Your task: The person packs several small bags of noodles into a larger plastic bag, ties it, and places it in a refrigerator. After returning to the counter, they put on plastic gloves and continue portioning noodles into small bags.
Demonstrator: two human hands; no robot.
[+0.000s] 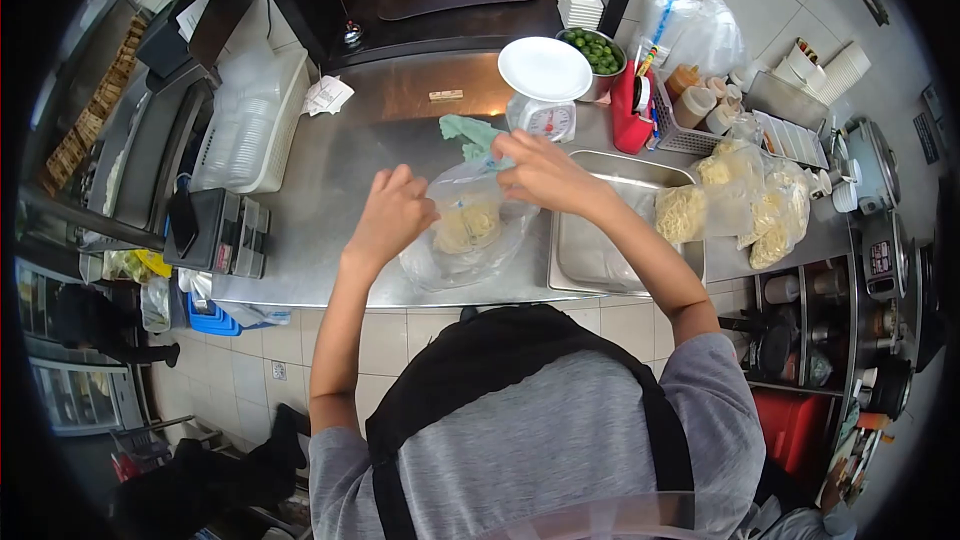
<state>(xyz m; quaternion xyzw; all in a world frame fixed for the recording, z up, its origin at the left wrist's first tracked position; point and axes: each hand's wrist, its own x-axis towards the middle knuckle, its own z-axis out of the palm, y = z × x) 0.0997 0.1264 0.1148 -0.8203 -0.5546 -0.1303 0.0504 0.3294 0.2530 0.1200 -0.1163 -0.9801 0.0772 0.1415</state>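
Note:
A clear plastic bag (pixel 425 258) lies on the steel counter in front of me, with a portion of pale noodles (pixel 467 227) inside it. My left hand (pixel 397 208) is closed at the bag's left side, fingers pinching the thin plastic. On the far right side, my right hand (pixel 540 168) is closed on the upper edge of the same bag. Just beyond the bag is a crumpled green cloth (pixel 468 133). A kitchen scale (pixel 550 121) bearing a white plate (pixel 545 68) stands past my right hand.
A steel tray (pixel 600 240) sits to the right, bagged noodles (pixel 680 215) at its edge and more noodle bags (pixel 775 215) beyond. A bowl of green citrus fruit (pixel 593 50), a red container (pixel 631 110) and a sauce-bottle basket (pixel 688 115) line the back. A white bin (pixel 285 120) holds plastic containers at left.

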